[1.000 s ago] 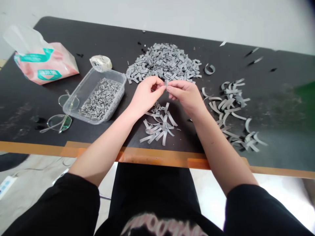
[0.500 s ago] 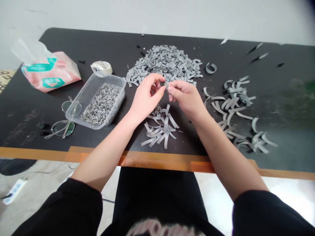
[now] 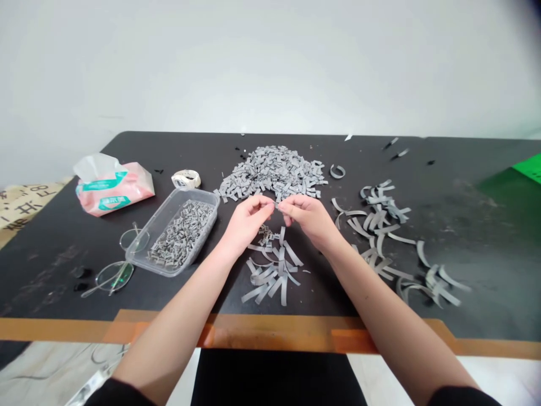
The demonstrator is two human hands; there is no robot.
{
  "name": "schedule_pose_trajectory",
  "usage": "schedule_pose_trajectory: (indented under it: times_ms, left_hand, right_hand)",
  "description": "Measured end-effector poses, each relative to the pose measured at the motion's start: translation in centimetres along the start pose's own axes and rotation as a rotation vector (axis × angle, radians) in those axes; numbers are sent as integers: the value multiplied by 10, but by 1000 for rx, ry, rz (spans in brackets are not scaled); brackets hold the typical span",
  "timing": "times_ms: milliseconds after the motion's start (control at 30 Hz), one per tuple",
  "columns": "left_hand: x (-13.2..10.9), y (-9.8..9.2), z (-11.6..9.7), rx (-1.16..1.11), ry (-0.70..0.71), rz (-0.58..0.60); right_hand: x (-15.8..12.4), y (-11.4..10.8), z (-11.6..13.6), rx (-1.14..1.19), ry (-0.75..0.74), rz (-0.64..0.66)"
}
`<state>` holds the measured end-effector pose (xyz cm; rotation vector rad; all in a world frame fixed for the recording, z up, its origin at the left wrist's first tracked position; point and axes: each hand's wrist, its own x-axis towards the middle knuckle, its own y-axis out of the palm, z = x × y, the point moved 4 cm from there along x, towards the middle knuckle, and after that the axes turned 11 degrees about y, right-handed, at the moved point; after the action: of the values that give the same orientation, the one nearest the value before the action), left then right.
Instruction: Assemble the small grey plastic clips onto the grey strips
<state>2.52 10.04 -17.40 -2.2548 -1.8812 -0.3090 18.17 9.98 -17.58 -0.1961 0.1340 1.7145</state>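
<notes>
From the head camera's view, a person sits at a black tabletop (image 3: 465, 225) with an orange edge (image 3: 270, 332), both forearms reaching in. The left hand (image 3: 247, 223) and right hand (image 3: 306, 217) meet in the middle, each grip closed, the fingertips (image 3: 270, 207) clamped from both sides on a small grey piece (image 3: 277, 207), too tiny to make out clearly. It is held just below a heap of chopped grey bits (image 3: 270, 172) and above a loose pile of grey strips (image 3: 270, 279). More curved strips (image 3: 378, 225) lie to the right. To the left sits a clear plastic tub (image 3: 188, 194) full of grey bits, near a tape roll (image 3: 186, 179), a pink tissue pack (image 3: 114, 189) and glasses (image 3: 114, 276).
</notes>
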Motion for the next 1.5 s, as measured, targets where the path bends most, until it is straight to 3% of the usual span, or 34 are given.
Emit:
schedule_pose_trajectory:
  times_ms: [233,467,800,1300,1500]
  left_hand:
    - [0,-5,0,10,-23,-55]
    - [-1,-2,-2,22,-35,-28]
    - [-2,0,-7,26,-66,12]
    - [-2,-2,-7,86,-87,109]
    - [0,-3,-7,123,-74,141]
  right_hand:
    - [8,-3,-9,37,36,107]
    - [9,0,-12,26,40,151]
    - [5,-1,-3,-76,-34,69]
    - [0,-5,0,-183,14,37]
    - [2,-7,-1,-227,-30,-2]
